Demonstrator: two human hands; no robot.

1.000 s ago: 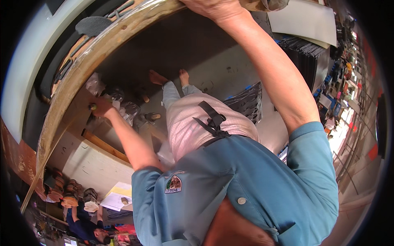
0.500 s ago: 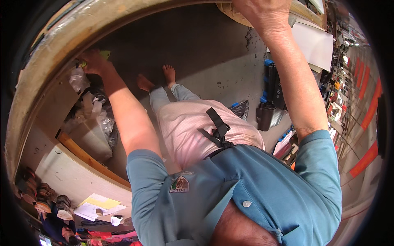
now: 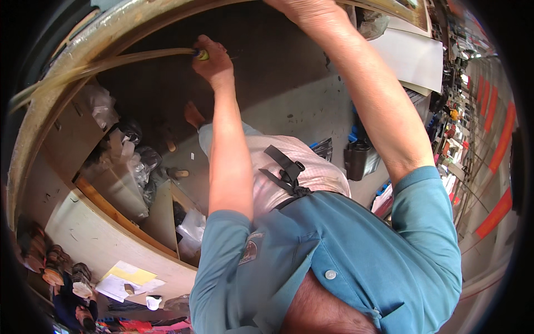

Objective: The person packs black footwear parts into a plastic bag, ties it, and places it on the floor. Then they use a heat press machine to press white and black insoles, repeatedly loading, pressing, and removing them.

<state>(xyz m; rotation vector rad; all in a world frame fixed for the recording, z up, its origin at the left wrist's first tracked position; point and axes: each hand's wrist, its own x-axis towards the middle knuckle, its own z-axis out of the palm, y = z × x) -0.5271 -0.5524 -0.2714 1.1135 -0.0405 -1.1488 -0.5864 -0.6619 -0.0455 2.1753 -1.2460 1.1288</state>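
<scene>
My left hand [image 3: 214, 64] is closed around a small yellow-green tool [image 3: 201, 54], which is mostly covered by my fingers. From it a tan, hose-like length [image 3: 139, 57] runs left, over the worn wooden table edge [image 3: 83, 53], and blurs toward its far end. My right hand [image 3: 306, 8] reaches up to the table edge at the top of the head view. Its fingers lie outside the picture, so whatever they touch or hold is hidden.
Clear and black plastic bags [image 3: 136, 161] fill a wooden compartment on the left. Papers [image 3: 128, 281] lie on the pale board below it. A white sheet [image 3: 414, 58] sits at the upper right, above a dark bin [image 3: 359, 158]. Another person [image 3: 75, 303] is at lower left.
My left hand has moved right, away from the left table edge, with the yellow-green tool, and the tan hose-like length has come into sight. My right hand has shifted left and slightly up.
</scene>
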